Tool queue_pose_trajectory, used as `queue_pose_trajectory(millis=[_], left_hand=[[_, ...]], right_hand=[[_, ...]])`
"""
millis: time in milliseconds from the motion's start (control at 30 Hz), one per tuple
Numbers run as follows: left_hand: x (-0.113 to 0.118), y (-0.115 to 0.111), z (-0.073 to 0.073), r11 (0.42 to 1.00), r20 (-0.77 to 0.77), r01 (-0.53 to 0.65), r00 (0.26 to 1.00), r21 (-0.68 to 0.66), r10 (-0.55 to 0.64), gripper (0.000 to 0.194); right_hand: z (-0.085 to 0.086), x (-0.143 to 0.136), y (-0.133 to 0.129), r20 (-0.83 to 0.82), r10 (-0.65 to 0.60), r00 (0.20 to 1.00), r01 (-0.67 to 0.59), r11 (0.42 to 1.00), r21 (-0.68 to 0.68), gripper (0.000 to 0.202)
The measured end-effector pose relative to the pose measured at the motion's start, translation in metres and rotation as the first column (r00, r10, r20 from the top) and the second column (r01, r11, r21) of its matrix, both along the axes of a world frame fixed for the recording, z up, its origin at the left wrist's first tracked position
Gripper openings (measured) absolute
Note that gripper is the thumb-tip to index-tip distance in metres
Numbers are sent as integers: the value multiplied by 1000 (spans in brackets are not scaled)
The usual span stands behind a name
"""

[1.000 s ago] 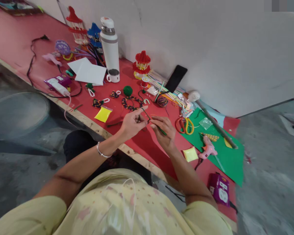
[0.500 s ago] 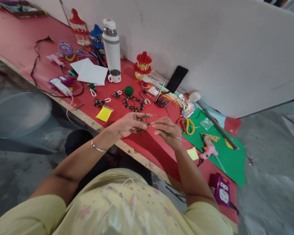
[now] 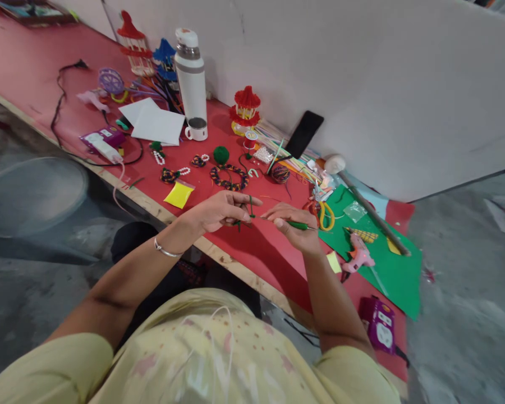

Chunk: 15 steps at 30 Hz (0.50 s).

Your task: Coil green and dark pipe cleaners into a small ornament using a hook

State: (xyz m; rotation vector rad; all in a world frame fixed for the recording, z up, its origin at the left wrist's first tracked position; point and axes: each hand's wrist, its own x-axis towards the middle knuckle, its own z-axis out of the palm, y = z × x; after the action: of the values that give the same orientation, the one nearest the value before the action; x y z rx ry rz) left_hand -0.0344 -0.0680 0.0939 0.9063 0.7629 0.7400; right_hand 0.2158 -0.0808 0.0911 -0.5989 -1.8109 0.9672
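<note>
Fingers of both hands pinch one thin dark-green fuzzy pipe cleaner, held just above the red table covering, near the front wooden edge. Left hand has thumb and forefinger closed on the bent end, where a short loop sticks up; other fingers spread out straight. Right hand is curled around the straight part, green tip poking out toward the orange-handled scissors. Stem looks wire-thin, matte, slightly kinked between the hands. Silver bangle on the left wrist.

Just beyond the hands: dark beaded ring wreath, green pom-pom ball, yellow square packet. Right side: green paper sheet with pink glue gun on it, purple box near the table edge, print on it too small to read. Farther back: tall white flask, small white cup, red pagoda-shaped craft model, black phone leaning on the white wall. Purple packet at left, label unreadable.
</note>
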Motion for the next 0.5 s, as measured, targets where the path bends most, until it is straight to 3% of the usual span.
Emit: queue_pose_trajectory(millis=[167,500], left_hand=[[1,0,-1,1000,-1,2,1000,1,-2,53],[6,-1,-3,998,95,-53,994,32,49,51]], right_hand=[[-4,0,-1,-36,-30,999,24,988,-153,12],[-35,-22,-3,-265,-154,952,26,901,-433,29]])
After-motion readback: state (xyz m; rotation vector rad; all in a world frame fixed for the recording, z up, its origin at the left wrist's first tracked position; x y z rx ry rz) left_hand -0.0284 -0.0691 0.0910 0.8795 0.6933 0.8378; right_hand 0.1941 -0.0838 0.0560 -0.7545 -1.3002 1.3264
